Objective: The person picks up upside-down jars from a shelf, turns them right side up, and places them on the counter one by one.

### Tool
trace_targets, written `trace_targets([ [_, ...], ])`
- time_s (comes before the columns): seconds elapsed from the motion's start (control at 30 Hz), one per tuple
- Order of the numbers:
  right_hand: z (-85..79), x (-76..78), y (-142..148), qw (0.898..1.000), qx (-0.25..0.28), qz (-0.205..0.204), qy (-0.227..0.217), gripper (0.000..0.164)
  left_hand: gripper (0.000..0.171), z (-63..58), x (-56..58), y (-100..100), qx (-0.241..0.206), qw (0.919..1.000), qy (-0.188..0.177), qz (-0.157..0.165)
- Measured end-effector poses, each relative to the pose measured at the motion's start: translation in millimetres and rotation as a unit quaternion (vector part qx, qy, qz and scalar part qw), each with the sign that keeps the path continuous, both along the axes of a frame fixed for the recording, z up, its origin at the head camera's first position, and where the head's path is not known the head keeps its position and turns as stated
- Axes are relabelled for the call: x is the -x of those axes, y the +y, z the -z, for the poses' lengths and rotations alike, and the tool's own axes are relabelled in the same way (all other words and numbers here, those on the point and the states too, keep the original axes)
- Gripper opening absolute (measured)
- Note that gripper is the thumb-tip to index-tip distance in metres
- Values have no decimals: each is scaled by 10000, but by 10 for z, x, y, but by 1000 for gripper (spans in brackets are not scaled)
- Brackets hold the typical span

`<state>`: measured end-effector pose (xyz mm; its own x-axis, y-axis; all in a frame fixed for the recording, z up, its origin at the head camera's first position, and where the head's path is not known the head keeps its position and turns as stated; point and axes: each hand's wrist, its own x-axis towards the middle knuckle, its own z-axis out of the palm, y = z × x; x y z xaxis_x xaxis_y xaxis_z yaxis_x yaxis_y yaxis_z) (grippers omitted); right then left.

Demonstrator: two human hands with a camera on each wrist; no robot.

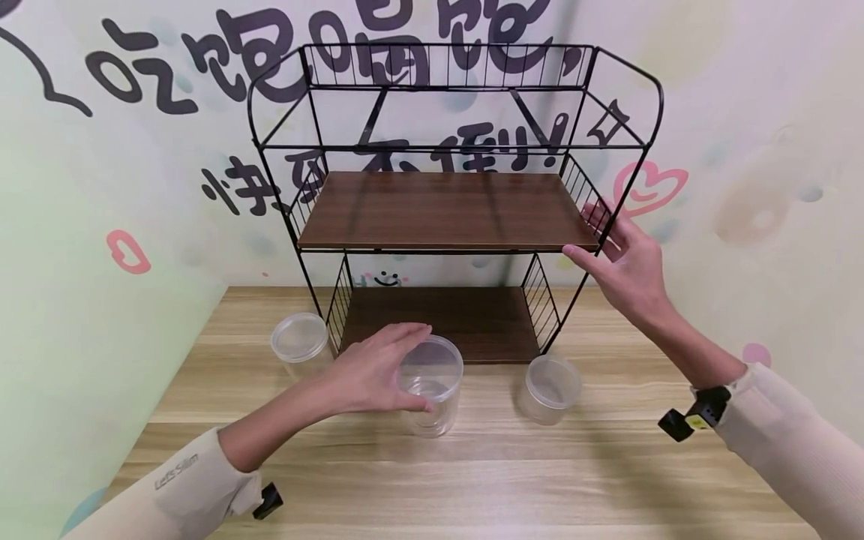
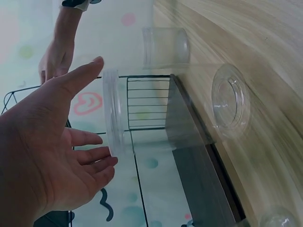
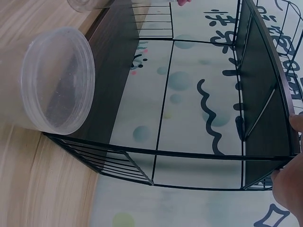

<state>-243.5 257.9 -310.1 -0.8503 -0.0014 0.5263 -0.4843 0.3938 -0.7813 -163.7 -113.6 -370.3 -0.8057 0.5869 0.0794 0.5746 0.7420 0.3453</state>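
Observation:
My left hand (image 1: 378,369) reaches around the upper part of a tall clear plastic jar (image 1: 442,412) that stands upright on the table. Thumb and fingers are spread on either side of its lid (image 2: 112,113), fingertips right at the rim, not curled round it. At the right side of a black wire rack (image 1: 624,184), my right hand (image 1: 631,266) holds the corner of the middle shelf (image 1: 439,210). Its thumb lies at the shelf's front edge, while the fingers pass behind the side post, partly hidden by the wires.
A lidded clear jar (image 1: 300,337) stands left of the rack, partly behind my left forearm. A shorter lidded tub (image 1: 552,386) sits before the rack's front right corner. The rack's dark bottom board (image 1: 486,322) rests on the wooden table (image 1: 472,487), against a painted wall (image 1: 756,150).

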Motion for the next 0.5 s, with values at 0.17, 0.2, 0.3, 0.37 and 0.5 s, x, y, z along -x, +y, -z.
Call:
trace_targets([
  [0.17,16,-19,11,9998,112,-48,167,62,104,-56,-27,-102,-240,9994,234,-124],
  [0.2,21,-21,16,9996,142,-67,219,62,104,-67,-32,-127,-287,9991,277,-169],
  [0.3,42,-28,45,9991,220,-124,350,68,101,-107,-51,-205,-468,9974,425,-346],
  [0.37,55,-41,77,9989,205,-118,397,70,98,-130,-58,-262,-617,9953,560,-493],
  [0.5,98,-67,170,9988,7,-58,482,72,89,-179,-71,-380,-997,9885,841,-761],
])
